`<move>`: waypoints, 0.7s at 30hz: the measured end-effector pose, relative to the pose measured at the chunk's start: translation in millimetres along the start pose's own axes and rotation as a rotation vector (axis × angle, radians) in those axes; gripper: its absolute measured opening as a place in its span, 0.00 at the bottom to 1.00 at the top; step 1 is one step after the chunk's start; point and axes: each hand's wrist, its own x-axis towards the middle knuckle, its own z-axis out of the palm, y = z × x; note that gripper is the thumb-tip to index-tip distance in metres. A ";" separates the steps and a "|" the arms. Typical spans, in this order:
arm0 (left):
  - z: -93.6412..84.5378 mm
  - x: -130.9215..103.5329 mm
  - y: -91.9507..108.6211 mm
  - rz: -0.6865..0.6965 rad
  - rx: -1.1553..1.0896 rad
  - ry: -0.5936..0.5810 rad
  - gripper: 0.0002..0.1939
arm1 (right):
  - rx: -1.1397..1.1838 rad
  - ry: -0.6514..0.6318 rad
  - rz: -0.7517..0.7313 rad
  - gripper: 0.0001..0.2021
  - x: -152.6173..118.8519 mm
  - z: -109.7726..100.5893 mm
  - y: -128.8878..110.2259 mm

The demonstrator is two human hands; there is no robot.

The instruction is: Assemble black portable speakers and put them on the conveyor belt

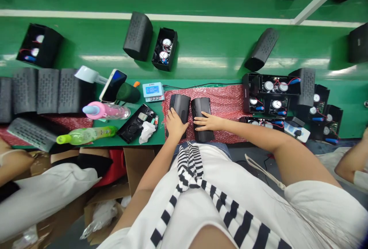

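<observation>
Two black speaker housings lie side by side on red bubble wrap [227,105] in front of me. My left hand [176,125] rests on the left speaker housing [180,105], its fingers on top and the thumb spread to the side. Across the right speaker housing [202,134] lies my right hand [209,121], fingers spread apart and flat. Each hand touches its housing from above; neither is wrapped round it. The undersides of both housings are hidden.
Left of the wrap are a blue-screen meter [153,91], a black cover part [133,126], a pink bottle [107,111], a green bottle [86,135] and a phone [114,84]. Opened speaker halves [276,105] are stacked at right. A co-worker's arm [352,160] shows at far right.
</observation>
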 end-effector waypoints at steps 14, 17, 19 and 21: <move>10.6 -12.6 -4.3 0.204 -0.173 -0.260 0.33 | 0.677 0.929 0.964 0.38 -67.7 86.1 -32.6; 15.7 -4.2 -13.6 0.114 -0.269 -0.252 0.42 | 0.846 1.046 0.995 0.49 -56.8 89.0 -28.2; 18.5 2.1 -20.5 0.053 -0.375 -0.260 0.53 | 0.920 1.080 0.957 0.51 -43.0 88.3 -28.3; 22.6 5.5 -27.4 0.037 -0.478 -0.282 0.59 | 0.945 1.120 0.930 0.51 -26.7 88.4 -31.8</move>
